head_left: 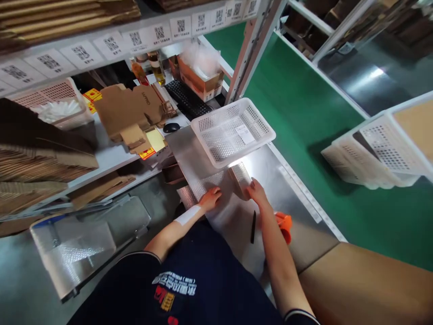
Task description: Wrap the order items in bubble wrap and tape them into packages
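A sheet of bubble wrap lies on the metal worktop, partly wrapped round a small brown box. My left hand presses on the wrap with curled fingers. At the right end of the box, my right hand grips the wrapped part. A black pen and an orange tape dispenser lie beside my right forearm.
A white perforated basket with a label inside stands just beyond the box. Flat cardboard, a keyboard and a mouse are on the left bench. A bubble wrap roll sits lower left. More baskets ride the green conveyor.
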### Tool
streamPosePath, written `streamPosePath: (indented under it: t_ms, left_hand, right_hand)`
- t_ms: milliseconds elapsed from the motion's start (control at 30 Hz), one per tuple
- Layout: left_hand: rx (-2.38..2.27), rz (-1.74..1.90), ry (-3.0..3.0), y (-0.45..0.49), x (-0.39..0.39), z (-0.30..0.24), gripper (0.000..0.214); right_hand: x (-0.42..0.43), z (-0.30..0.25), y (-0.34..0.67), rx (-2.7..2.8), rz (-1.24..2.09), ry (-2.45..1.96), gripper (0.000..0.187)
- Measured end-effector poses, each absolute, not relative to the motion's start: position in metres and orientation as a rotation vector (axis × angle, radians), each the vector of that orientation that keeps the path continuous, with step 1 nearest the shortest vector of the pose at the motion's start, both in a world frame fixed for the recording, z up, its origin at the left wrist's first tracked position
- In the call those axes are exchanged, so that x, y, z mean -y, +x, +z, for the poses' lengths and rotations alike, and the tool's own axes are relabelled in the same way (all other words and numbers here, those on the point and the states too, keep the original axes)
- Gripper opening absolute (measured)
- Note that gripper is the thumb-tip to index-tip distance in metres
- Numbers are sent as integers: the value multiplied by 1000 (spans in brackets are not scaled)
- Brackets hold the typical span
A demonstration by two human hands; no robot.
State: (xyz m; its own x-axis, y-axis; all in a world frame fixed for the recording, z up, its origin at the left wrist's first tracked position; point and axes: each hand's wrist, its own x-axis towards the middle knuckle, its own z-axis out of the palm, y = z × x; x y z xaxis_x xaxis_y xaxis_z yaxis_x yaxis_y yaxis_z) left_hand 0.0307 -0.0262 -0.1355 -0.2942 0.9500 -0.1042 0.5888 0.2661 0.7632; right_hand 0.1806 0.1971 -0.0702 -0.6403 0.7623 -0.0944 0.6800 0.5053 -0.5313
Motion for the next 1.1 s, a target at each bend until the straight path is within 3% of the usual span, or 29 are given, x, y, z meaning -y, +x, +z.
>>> streamPosePath:
  t_ms: [167, 333, 533, 800, 1100]
  left_hand:
    - [-2077, 547, 1705, 41, 33, -144, 44]
    - [-2164, 368, 1867, 35, 39, -148, 61]
    - [-2151, 395, 1871, 28, 41, -153, 64]
    - [-2110, 369, 1824, 28, 40, -146, 64]
    - [-2118, 439, 1746, 31, 38, -133, 64]
  right_hand:
    - [-153, -70, 162, 2709, 368, -1261, 73]
    - [-151, -73, 161, 2844, 61, -1245, 67]
    - [-187, -74, 171, 2961, 0, -1180, 65]
    - [-146, -80, 163, 2852, -101, -1207, 64]
    - [-171, -66, 180, 2837, 311, -1110, 56]
